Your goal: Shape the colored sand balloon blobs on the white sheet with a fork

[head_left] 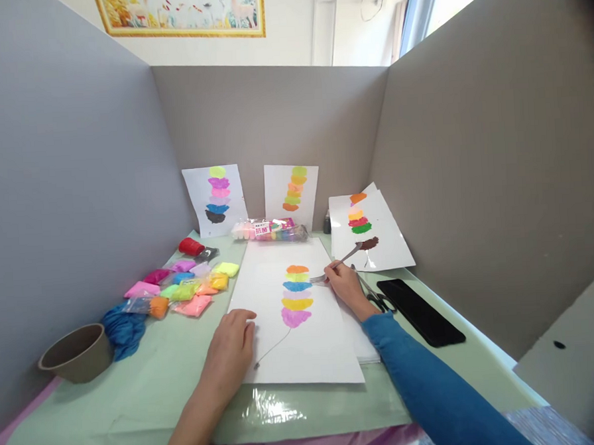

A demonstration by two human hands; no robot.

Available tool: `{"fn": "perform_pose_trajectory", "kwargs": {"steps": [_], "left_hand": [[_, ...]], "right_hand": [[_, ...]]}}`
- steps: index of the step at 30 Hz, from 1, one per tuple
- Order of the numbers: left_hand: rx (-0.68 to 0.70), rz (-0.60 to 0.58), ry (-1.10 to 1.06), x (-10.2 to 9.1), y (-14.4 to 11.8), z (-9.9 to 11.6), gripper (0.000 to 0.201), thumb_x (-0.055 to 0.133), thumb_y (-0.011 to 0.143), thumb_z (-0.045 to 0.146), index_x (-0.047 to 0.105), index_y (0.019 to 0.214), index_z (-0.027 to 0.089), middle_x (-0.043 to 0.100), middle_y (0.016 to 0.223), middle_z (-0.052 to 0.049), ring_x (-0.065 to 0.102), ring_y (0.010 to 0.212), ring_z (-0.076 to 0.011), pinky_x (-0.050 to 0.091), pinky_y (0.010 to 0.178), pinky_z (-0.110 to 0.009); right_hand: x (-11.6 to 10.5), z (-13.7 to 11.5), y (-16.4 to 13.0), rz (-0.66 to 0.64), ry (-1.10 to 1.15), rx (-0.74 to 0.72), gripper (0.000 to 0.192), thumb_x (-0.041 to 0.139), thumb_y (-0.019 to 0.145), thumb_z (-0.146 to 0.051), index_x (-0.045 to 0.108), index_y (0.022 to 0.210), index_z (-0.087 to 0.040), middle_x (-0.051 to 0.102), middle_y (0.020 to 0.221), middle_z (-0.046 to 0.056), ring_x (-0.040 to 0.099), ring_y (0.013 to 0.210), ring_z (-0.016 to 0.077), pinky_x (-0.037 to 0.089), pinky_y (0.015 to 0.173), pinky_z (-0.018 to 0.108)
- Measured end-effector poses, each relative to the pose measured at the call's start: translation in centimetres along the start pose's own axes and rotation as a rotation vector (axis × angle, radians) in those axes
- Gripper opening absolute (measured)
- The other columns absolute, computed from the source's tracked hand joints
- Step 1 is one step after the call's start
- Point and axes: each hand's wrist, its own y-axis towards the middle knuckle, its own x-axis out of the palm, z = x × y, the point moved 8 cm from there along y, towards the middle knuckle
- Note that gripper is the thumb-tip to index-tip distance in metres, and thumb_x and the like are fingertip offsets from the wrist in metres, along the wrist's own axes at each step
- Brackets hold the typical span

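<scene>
Right hand (347, 285): fingers pinched around the handle of a metal fork (335, 263), tines lying at the edge of the stacked clay colours (296, 294) on the white sheet (284, 356); whether the tines actually bite into the clay is hard to tell at this size. Left hand (231, 351): fingers spread flat, released, pressing the sheet's left edge to the desk (137, 397). Fork looks stiff and light, best held mid-handle as now; sheet thin, slides easily unless pinned; clay likely soft and easily smeared. Outward: scissors (378, 299) and a black case (421, 311) just right of the hand, bright clay packets (185, 288) to the left, brown bowl (77, 353) at far left, finished sheets (215, 199) propped against the partition.
</scene>
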Motion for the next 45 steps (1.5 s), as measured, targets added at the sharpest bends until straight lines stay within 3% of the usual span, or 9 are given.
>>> {"fn": "perform_pose_trajectory", "kwargs": {"steps": [5,20,24,27,31,34,36,40,45], "left_hand": [[0.079,-0.035,0.256,1.7,-0.8,-0.9,0.038,0.036,0.089,0.012,0.058,0.119,0.015,0.058,0.129,-0.013,0.050,0.122,-0.0275,0.038,0.100,-0.047],[0.165,-0.125,0.348,2.4,-2.4,0.0,0.040,0.034,0.096,0.026,0.058,0.124,0.012,0.055,0.134,-0.015,0.044,0.130,-0.0288,0.034,0.107,-0.052],[0.188,-0.034,0.305,0.9,-3.0,0.9,0.041,0.036,0.097,0.034,0.056,0.124,0.011,0.052,0.136,-0.017,0.043,0.130,-0.0299,0.037,0.104,-0.051],[0.317,0.012,0.236,-0.8,-4.4,3.4,0.046,0.048,0.092,0.044,0.051,0.130,0.017,0.049,0.139,-0.015,0.042,0.130,-0.0307,0.037,0.104,-0.051],[0.448,-0.039,0.107,-1.7,-6.6,7.3,0.036,0.067,0.080,0.032,0.058,0.113,0.022,0.059,0.118,-0.012,0.054,0.108,-0.0287,0.047,0.086,-0.043],[0.513,-0.027,0.048,-0.7,-7.7,9.5,0.018,0.056,0.081,0.010,0.061,0.094,0.021,0.060,0.091,-0.006,0.054,0.083,-0.0216,0.044,0.071,-0.035],[0.569,0.060,0.017,-0.1,-8.4,10.5,0.024,0.044,0.083,0.003,0.060,0.087,0.020,0.056,0.077,-0.004,0.050,0.071,-0.0182,0.039,0.066,-0.032],[0.665,0.171,-0.024,1.2,-9.5,11.6,0.028,0.035,0.087,0.005,0.059,0.083,0.018,0.050,0.068,-0.003,0.042,0.062,-0.0163,0.030,0.062,-0.031],[0.649,0.171,0.005,1.6,-9.9,11.7,0.026,0.039,0.085,0.003,0.059,0.079,0.019,0.050,0.066,-0.003,0.041,0.061,-0.0162,0.029,0.061,-0.032]], "right_hand": [[0.0,0.2,0.0,0.002,-0.024,0.015,0.015,0.047,0.077,-0.032,0.055,0.072,-0.021,0.066,0.059,0.001,0.061,0.058,0.0167,0.041,0.062,0.026],[-0.3,0.5,-0.1,0.024,0.108,0.038,0.015,0.048,0.076,-0.033,0.056,0.073,-0.021,0.066,0.059,0.001,0.059,0.054,0.0165,0.042,0.058,0.026],[-0.3,0.6,-0.1,0.026,0.101,0.031,0.016,0.049,0.076,-0.033,0.057,0.072,-0.021,0.066,0.059,0.001,0.058,0.054,0.0164,0.041,0.058,0.026],[-0.4,0.6,-0.1,0.033,0.102,0.033,0.016,0.049,0.076,-0.034,0.057,0.073,-0.020,0.066,0.059,0.001,0.059,0.054,0.0166,0.042,0.058,0.026],[-0.4,0.5,-0.1,0.031,0.107,0.028,0.016,0.049,0.075,-0.034,0.057,0.073,-0.020,0.066,0.060,0.001,0.058,0.054,0.0166,0.042,0.058,0.026],[-0.4,0.4,-0.1,0.032,0.104,0.025,0.015,0.049,0.075,-0.034,0.056,0.072,-0.021,0.066,0.059,0.002,0.058,0.054,0.0167,0.041,0.057,0.026],[-0.4,0.4,-0.2,0.032,0.110,0.026,0.015,0.050,0.074,-0.034,0.056,0.072,-0.021,0.066,0.059,0.002,0.058,0.055,0.0169,0.042,0.058,0.026],[-0.5,0.1,-0.3,0.030,0.128,0.023,0.016,0.050,0.074,-0.035,0.055,0.072,-0.021,0.066,0.058,0.001,0.058,0.054,0.0167,0.042,0.057,0.026],[-0.3,-0.2,-0.5,0.007,0.136,0.016,0.015,0.049,0.074,-0.034,0.055,0.071,-0.020,0.064,0.055,0.001,0.058,0.052,0.0162,0.042,0.056,0.025]]}}
